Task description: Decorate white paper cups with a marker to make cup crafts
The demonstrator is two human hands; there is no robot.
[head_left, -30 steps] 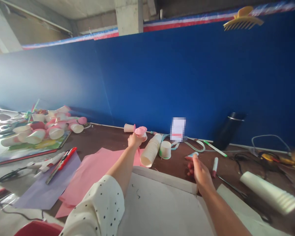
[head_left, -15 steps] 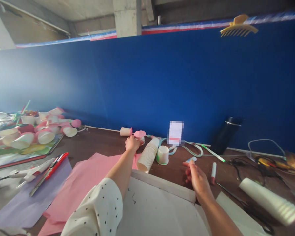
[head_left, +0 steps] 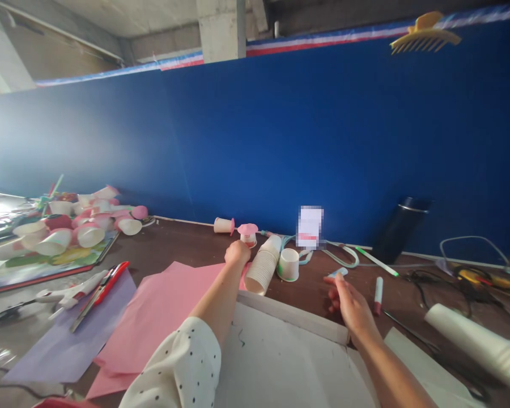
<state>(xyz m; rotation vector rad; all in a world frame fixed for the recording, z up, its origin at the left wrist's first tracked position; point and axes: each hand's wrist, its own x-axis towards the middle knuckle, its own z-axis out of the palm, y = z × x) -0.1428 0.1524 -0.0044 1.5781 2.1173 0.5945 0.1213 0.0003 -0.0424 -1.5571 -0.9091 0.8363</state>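
Note:
My left hand (head_left: 238,252) reaches over pink paper (head_left: 170,306), just in front of a small paper cup (head_left: 249,240) standing upright with a pink scalloped piece (head_left: 247,228) on top. Its fingers are hidden behind the back of the hand. Left of that cup, another paper cup (head_left: 223,225) lies on its side with a pink piece at its end. A stack of paper cups (head_left: 263,266) lies beside my left hand, and an upside-down cup (head_left: 288,264) stands to its right. My right hand (head_left: 353,306) holds nothing, thumb and fingers apart, near a small blue-and-white item (head_left: 338,272).
A white board or box lid (head_left: 289,351) lies in front of me. To the left are a glue gun (head_left: 74,292), a red utility knife (head_left: 104,289), purple paper (head_left: 68,351) and piled pink-and-white cups (head_left: 89,235). Rightward are a marker (head_left: 378,294), black flask (head_left: 402,229), cables and stacked cups (head_left: 471,343).
My left hand has drawn back slightly from the upright cup with the pink top, which now shows more fully. The whole view has shifted a little; my right hand keeps its pose.

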